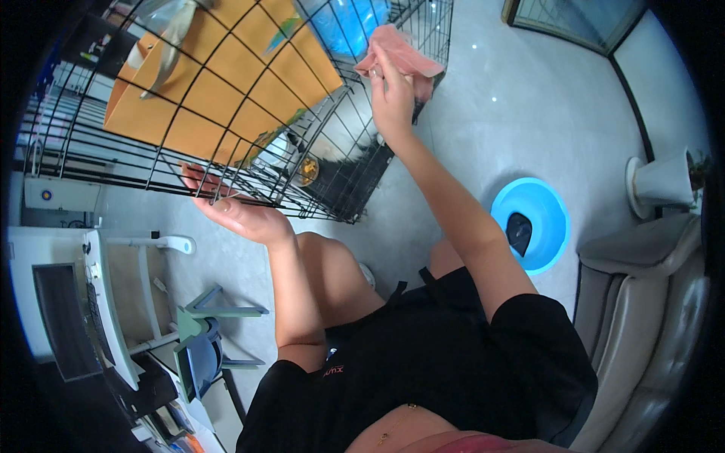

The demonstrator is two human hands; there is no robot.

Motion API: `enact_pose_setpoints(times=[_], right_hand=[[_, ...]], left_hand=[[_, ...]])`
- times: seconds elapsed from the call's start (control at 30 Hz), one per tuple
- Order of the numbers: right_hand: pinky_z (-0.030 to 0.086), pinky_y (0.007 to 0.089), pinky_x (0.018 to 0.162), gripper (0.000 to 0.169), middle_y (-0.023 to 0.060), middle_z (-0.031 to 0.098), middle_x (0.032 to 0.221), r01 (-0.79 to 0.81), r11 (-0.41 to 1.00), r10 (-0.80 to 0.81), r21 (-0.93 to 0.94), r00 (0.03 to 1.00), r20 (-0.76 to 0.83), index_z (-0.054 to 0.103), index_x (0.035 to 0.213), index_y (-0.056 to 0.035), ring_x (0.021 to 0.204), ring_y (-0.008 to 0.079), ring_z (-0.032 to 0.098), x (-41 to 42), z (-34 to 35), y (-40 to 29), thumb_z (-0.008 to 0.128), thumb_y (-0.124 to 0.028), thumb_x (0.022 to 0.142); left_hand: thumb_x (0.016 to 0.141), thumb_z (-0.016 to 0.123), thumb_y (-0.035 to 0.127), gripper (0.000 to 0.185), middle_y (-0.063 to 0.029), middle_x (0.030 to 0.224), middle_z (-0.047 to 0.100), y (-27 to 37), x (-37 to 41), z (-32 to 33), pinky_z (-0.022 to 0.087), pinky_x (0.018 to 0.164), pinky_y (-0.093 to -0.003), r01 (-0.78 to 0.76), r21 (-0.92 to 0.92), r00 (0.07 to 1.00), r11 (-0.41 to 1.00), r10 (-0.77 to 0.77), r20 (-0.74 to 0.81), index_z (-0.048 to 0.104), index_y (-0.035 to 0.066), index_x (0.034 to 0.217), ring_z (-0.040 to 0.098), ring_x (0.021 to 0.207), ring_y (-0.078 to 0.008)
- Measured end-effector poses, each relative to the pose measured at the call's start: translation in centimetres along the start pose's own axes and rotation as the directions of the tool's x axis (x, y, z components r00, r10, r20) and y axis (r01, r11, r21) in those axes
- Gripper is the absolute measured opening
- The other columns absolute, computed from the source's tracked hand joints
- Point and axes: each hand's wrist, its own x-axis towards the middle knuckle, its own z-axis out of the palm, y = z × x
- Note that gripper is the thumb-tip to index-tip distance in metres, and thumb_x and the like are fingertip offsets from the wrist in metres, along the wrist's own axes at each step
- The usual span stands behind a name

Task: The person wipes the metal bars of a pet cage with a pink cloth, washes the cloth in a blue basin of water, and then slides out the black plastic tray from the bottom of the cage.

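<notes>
A black wire pet cage [209, 56] stands before me. My left hand [238, 212] is at its near lower edge, palm up, fingers extended behind the wires; whether it grips them I cannot tell. In my right hand [391, 93] is a pink cloth [396, 54], pressed against the cage's right side near a corner. An orange-yellow board or box [226, 85] lies on top of or inside the cage, with a grey-white cloth strip [173, 48] on it. Beside it is a blue plastic bag [354, 25]. Deeper in the cage are a bowl with yellow food [307, 170] and something black and white and furry [345, 153].
A blue basin [546, 226] holding a dark object stands on the floor at the right, near a grey leather sofa [640, 317] and a white plant pot [662, 184]. At the left are a white desk [105, 294] and a green-blue chair [198, 351].
</notes>
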Motion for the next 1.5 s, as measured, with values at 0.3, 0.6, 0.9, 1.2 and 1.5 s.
enact_pose_setpoints(times=[0.3, 0.6, 0.9, 1.2, 1.5], right_hand=[[0.051, 0.0358, 0.082, 0.028, 0.0077, 0.075, 0.097, -0.189, 0.982, 0.189, -0.025, 0.982, -0.006, 0.074, 0.122, -0.0126, 0.088, 0.0256, 0.067, -5.5, -4.0, 3.8, 0.065, -0.017, 0.096], [0.051, 0.0366, 0.081, 0.018, 0.0090, 0.075, 0.094, -0.116, 0.992, 0.112, 0.043, 0.989, 0.100, 0.079, 0.103, -0.0102, 0.087, 0.0255, 0.066, -8.7, -9.2, 1.3, 0.071, -0.012, 0.086], [0.048, 0.0364, 0.103, 0.025, 0.0128, 0.069, 0.123, -0.243, 0.737, 0.229, 0.631, 0.968, 0.106, 0.070, 0.122, -0.0034, 0.116, 0.0239, 0.065, -12.9, 1.0, -4.9, 0.063, -0.014, 0.100], [0.049, 0.0457, 0.105, 0.066, 0.0115, 0.069, 0.130, -0.065, 0.981, 0.055, 0.183, 0.997, 0.059, 0.060, 0.145, -0.0135, 0.117, 0.0348, 0.066, -24.1, 7.0, 0.0, 0.076, -0.015, 0.081], [0.046, 0.0445, 0.107, 0.052, 0.0167, 0.066, 0.134, -0.248, 0.954, 0.230, 0.169, 0.966, 0.120, 0.070, 0.128, -0.0060, 0.126, 0.0372, 0.061, -32.1, 5.4, 5.7, 0.079, -0.018, 0.078]], left_hand=[[0.111, 0.039, 0.042, 0.059, -0.0105, 0.157, 0.040, 1.0, 0.0, -1.7, 0.029, 0.121, -0.0405, 0.177, -0.058, 0.980, 0.983, -0.181, -0.085, 0.034, 0.001, 0.153, 0.043, 0.139, -0.0247], [0.092, 0.066, 0.039, 0.065, -0.0257, 0.154, 0.036, 0.6, -6.0, -6.0, 0.038, 0.115, -0.0514, -0.558, 0.146, 0.812, 0.817, 0.500, 0.302, 0.046, 0.006, 0.143, 0.044, 0.138, -0.0400], [0.100, 0.057, 0.058, 0.083, -0.0130, 0.161, 0.034, -2.0, -5.3, -3.6, 0.026, 0.119, -0.0488, 0.206, 0.158, 0.978, 0.966, -0.200, -0.055, 0.027, 0.006, 0.157, 0.035, 0.146, -0.0291], [0.109, 0.036, 0.044, 0.060, -0.0123, 0.160, 0.039, -4.2, -7.4, -3.5, 0.026, 0.123, -0.0452, 0.129, 0.197, 0.991, 0.972, -0.134, 0.010, 0.035, 0.007, 0.156, 0.035, 0.149, -0.0259], [0.107, 0.039, 0.045, 0.058, -0.0079, 0.150, 0.048, -4.8, -7.5, -2.7, 0.042, 0.108, -0.0384, 0.069, 0.189, 0.995, 0.980, -0.080, 0.051, 0.042, 0.007, 0.151, 0.047, 0.136, -0.0225]])
